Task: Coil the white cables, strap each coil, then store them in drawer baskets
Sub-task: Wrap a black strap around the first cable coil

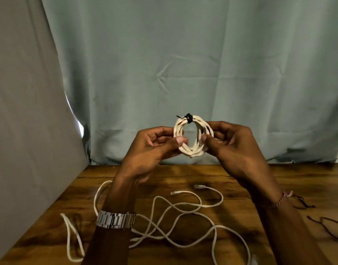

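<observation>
A small coil of white cable is held up above the far edge of the wooden table. A black strap is tied round the top of the coil, with a short tail sticking out to the left. My left hand pinches the coil's left side between thumb and fingers. My right hand pinches its right side the same way. A loose white cable lies tangled on the table below, with two clear plug ends near the middle.
Several thin black straps lie on the table at the right. A pale green curtain hangs behind the table and a grey cloth covers the left side. A white loop of cable reaches the table's left edge.
</observation>
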Tool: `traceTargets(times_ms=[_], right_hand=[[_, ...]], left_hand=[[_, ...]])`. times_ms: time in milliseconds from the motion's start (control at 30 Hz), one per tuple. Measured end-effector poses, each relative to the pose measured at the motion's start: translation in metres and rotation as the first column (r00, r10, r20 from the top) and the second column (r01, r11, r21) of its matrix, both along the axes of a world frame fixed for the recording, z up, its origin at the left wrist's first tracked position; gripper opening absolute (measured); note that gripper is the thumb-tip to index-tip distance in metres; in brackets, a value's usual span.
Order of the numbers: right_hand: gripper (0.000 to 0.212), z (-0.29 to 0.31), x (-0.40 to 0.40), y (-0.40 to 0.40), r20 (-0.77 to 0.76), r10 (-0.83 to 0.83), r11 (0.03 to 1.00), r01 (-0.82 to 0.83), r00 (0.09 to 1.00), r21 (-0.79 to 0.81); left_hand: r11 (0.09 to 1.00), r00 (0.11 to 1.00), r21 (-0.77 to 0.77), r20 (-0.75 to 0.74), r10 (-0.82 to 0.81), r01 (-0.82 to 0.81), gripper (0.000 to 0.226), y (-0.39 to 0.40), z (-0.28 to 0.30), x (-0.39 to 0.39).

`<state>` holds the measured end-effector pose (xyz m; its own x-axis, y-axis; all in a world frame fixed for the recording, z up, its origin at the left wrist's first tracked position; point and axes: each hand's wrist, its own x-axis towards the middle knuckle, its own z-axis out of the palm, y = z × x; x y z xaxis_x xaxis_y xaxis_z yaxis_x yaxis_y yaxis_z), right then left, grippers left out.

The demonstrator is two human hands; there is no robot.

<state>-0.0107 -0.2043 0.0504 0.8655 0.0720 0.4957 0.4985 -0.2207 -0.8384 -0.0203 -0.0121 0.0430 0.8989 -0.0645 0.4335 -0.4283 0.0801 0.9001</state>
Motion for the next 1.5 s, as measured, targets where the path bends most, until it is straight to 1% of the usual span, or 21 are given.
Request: traceTargets(times_ms=[100,233,300,433,567,700,767,833,900,1000,1100,1167,1267,1333,1500], right_hand=[[0.034,-0.005,0.001,0.004,-0.065,0.022,0.998,-0.018,0.998,0.062],[0.031,-0.013,0.002,0.007,-0.129,-0.020,0.982,0.043,0.991,0.182],[0.027,-0.016,0.002,0.006,-0.145,-0.043,0.974,0.074,0.988,0.213],[0.027,-0.020,0.000,0.002,-0.191,0.007,0.952,0.052,0.982,0.303],[0.023,-0.025,0.000,-0.001,-0.249,0.028,0.925,0.070,0.968,0.374],[0.029,-0.027,-0.002,-0.002,-0.290,0.075,0.888,0.068,0.954,0.455],[0.031,-0.026,-0.005,-0.001,-0.292,0.106,0.867,0.055,0.950,0.496],[0.029,-0.027,-0.005,0.000,-0.307,0.128,0.856,0.051,0.943,0.514],[0.024,-0.028,-0.005,-0.003,-0.350,0.152,0.870,0.043,0.924,0.491],[0.020,-0.030,-0.005,-0.011,-0.395,0.196,0.913,-0.020,0.897,0.408],[0.037,-0.034,-0.006,-0.019,-0.385,0.150,0.926,0.008,0.911,0.378],[0.043,-0.038,-0.007,-0.026,-0.391,0.166,0.929,-0.011,0.905,0.370],[0.034,-0.044,-0.010,-0.037,-0.384,0.261,0.911,-0.094,0.886,0.402],[0.028,-0.048,-0.013,-0.044,-0.356,0.294,0.885,-0.112,0.887,0.452],[0.022,-0.063,-0.007,-0.060,-0.342,0.215,0.863,-0.015,0.915,0.505]], left_hand=[[0.999,0.999,0.030,0.002,0.037,-0.037,0.031,-0.004,-0.001,0.000],[0.995,0.995,0.000,-0.027,0.099,-0.099,0.027,-0.008,-0.004,0.004],[0.993,0.992,-0.021,-0.046,0.118,-0.119,0.026,-0.011,-0.005,0.006],[0.984,0.981,-0.030,-0.088,0.171,-0.174,0.026,-0.018,-0.010,0.008],[0.977,0.971,-0.016,-0.110,0.212,-0.215,0.028,-0.024,-0.016,0.010],[0.969,0.964,0.004,-0.101,0.247,-0.247,0.024,-0.034,-0.021,0.009],[0.971,0.965,-0.010,-0.109,0.238,-0.241,0.016,-0.040,-0.023,0.005],[0.972,0.965,-0.041,-0.135,0.224,-0.231,0.015,-0.044,-0.025,0.002],[0.969,0.960,-0.056,-0.160,0.228,-0.239,0.014,-0.044,-0.027,0.000],[0.969,0.955,-0.074,-0.200,0.218,-0.236,0.014,-0.043,-0.030,0.000],[0.972,0.955,-0.122,-0.245,0.166,-0.200,0.016,-0.042,-0.034,-0.001],[0.977,0.957,-0.127,-0.257,0.135,-0.172,0.018,-0.044,-0.037,0.000],[0.982,0.959,-0.143,-0.272,0.079,-0.122,0.020,-0.051,-0.041,0.000],[0.982,0.958,-0.169,-0.284,0.033,-0.084,0.023,-0.058,-0.048,0.002],[0.967,0.942,-0.250,-0.335,-0.036,-0.051,0.027,-0.077,-0.064,0.014]])
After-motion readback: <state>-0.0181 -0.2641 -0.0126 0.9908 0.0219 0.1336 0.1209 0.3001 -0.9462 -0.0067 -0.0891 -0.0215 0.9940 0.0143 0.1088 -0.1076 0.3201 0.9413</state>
